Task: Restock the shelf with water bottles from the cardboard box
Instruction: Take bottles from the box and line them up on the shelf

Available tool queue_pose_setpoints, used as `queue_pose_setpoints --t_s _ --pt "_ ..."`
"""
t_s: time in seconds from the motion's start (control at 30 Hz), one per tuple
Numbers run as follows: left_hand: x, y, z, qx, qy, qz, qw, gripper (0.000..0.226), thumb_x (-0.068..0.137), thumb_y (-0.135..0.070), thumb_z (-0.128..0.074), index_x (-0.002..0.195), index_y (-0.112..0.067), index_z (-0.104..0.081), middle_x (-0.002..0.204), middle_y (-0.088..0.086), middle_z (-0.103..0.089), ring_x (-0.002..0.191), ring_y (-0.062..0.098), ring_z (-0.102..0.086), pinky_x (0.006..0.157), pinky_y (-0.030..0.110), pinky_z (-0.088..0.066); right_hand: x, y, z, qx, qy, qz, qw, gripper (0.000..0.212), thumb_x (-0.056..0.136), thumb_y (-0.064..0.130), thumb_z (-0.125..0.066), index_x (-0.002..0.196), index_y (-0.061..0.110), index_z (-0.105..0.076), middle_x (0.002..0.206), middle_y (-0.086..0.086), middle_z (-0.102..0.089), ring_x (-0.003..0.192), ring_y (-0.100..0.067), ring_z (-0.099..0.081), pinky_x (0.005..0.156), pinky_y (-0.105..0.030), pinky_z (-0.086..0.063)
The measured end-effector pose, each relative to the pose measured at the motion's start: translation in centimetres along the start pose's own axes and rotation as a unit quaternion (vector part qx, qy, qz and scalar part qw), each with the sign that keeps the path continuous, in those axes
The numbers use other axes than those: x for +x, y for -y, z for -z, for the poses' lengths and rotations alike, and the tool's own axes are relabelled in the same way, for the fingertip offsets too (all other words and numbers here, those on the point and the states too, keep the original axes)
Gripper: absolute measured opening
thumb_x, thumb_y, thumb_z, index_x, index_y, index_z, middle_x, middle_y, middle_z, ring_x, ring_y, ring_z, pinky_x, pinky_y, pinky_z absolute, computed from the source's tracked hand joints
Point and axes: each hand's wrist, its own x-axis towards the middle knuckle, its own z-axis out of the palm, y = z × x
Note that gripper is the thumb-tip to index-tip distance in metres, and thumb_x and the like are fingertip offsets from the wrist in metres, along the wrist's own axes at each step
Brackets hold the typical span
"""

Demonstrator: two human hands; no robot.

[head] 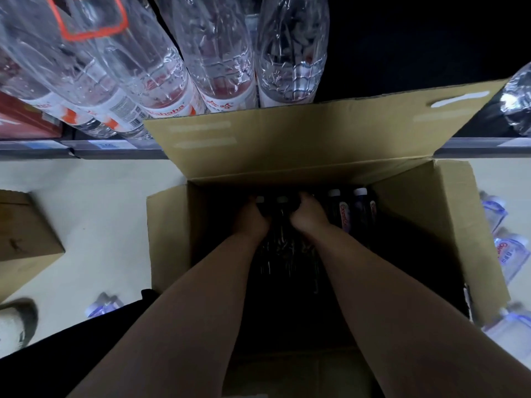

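Note:
An open cardboard box stands on the pale floor in front of the shelf. Both my arms reach down into it. My left hand and my right hand curl round water bottles with white caps at the far side of the dark box interior. Two more capped bottles with purple labels stand to the right of my hands. Large clear water bottles with red-and-white labels stand on the shelf above the box.
A closed cardboard box sits on the floor at left. Wrapped water bottle packs lie on the floor right of the box, and one bottle lies at left. My shoe shows at lower left. One box flap leans against the shelf edge.

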Motion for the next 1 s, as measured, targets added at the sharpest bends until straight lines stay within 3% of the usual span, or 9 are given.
queue_pose_setpoints --t_s 0.13,0.23,0.33,0.5,0.63,0.8,0.9,0.97,1.0 --pt "-0.3 1.1 -0.8 0.006 -0.017 0.001 1.000 0.069 0.084 -0.020 -0.069 0.143 -0.010 -0.034 0.141 0.012 -0.046 0.130 0.029 -0.043 0.101 0.029 -0.034 1.7 -0.7 -0.3 -0.083 0.018 -0.026 0.996 0.039 0.095 0.018 -0.051 0.132 0.008 -0.051 0.137 -0.017 -0.052 0.124 -0.033 -0.051 0.097 -0.032 -0.042" --pt "-0.3 1.7 -0.9 0.071 -0.045 -0.002 0.996 0.070 0.082 -0.027 -0.070 0.141 -0.013 -0.036 0.141 0.012 -0.045 0.130 0.031 -0.041 0.105 0.033 -0.032 1.9 -1.0 -0.9 -0.150 0.050 0.000 0.987 0.040 0.095 0.020 -0.046 0.134 0.011 -0.049 0.140 -0.016 -0.049 0.128 -0.033 -0.047 0.096 -0.032 -0.043" --pt "-0.5 1.4 -1.2 0.038 -0.039 0.007 0.998 0.069 0.079 -0.027 -0.072 0.136 -0.014 -0.038 0.134 0.011 -0.050 0.123 0.030 -0.047 0.101 0.032 -0.036 1.8 -0.7 -2.1 -0.186 0.046 -0.005 0.981 0.045 0.095 0.020 -0.046 0.138 0.009 -0.042 0.145 -0.016 -0.043 0.135 -0.035 -0.034 0.105 -0.037 -0.036" --pt "-2.2 1.0 -1.0 -0.028 -0.076 0.003 0.997 0.072 0.070 -0.027 -0.078 0.129 -0.015 -0.038 0.125 0.010 -0.053 0.113 0.028 -0.053 0.094 0.036 -0.045 1.5 -0.3 -3.0 -0.140 0.015 -0.049 0.989 0.048 0.092 0.031 -0.049 0.137 0.014 -0.043 0.146 -0.013 -0.041 0.139 -0.033 -0.027 0.109 -0.040 -0.033" --pt "-4.6 -0.6 -0.3 -0.108 -0.084 0.013 0.991 0.083 0.068 -0.020 -0.079 0.135 -0.017 -0.031 0.131 0.008 -0.050 0.119 0.023 -0.052 0.097 0.031 -0.044 1.3 0.1 -2.3 -0.053 0.014 -0.036 0.998 0.049 0.089 0.050 -0.041 0.132 0.027 -0.046 0.146 -0.009 -0.041 0.130 -0.034 -0.040 0.106 -0.036 -0.037" --pt "-7.6 -1.7 1.3 -0.179 -0.102 0.004 0.979 0.103 0.064 -0.015 -0.083 0.147 -0.019 -0.021 0.143 0.009 -0.038 0.131 0.020 -0.040 0.103 0.028 -0.035 -0.6 -0.3 -0.8 -0.026 0.004 -0.021 0.999 0.052 0.088 0.044 -0.051 0.138 0.033 -0.042 0.146 -0.011 -0.040 0.131 -0.038 -0.036 0.109 -0.039 -0.035" --pt "-9.0 -1.7 2.9 -0.141 -0.083 0.021 0.986 0.061 0.064 -0.013 -0.081 0.118 -0.018 -0.054 0.117 0.007 -0.060 0.114 0.024 -0.057 0.086 0.028 -0.045 -3.0 -0.4 -0.1 0.029 -0.003 0.027 0.999 0.052 0.082 0.030 -0.065 0.130 0.033 -0.045 0.135 -0.012 -0.050 0.126 -0.036 -0.042 0.105 -0.039 -0.039" --pt "-10.3 -1.8 3.4 -0.143 -0.054 0.018 0.988 0.033 0.069 -0.012 -0.077 0.096 -0.022 -0.061 0.093 -0.001 -0.064 0.099 0.023 -0.064 0.075 0.027 -0.045 -5.1 -0.6 0.2 0.078 -0.017 0.076 0.994 0.054 0.077 0.021 -0.072 0.125 0.026 -0.047 0.129 -0.010 -0.053 0.121 -0.031 -0.049 0.102 -0.039 -0.042" --pt "-11.1 -1.9 3.4 -0.155 -0.038 0.021 0.987 0.034 0.071 -0.014 -0.076 0.101 -0.023 -0.060 0.094 -0.003 -0.063 0.100 0.020 -0.062 0.077 0.027 -0.044 -6.1 -0.9 0.3 0.090 -0.032 0.094 0.991 0.054 0.077 0.016 -0.072 0.124 0.022 -0.047 0.129 -0.011 -0.051 0.121 -0.029 -0.049 0.103 -0.038 -0.041"
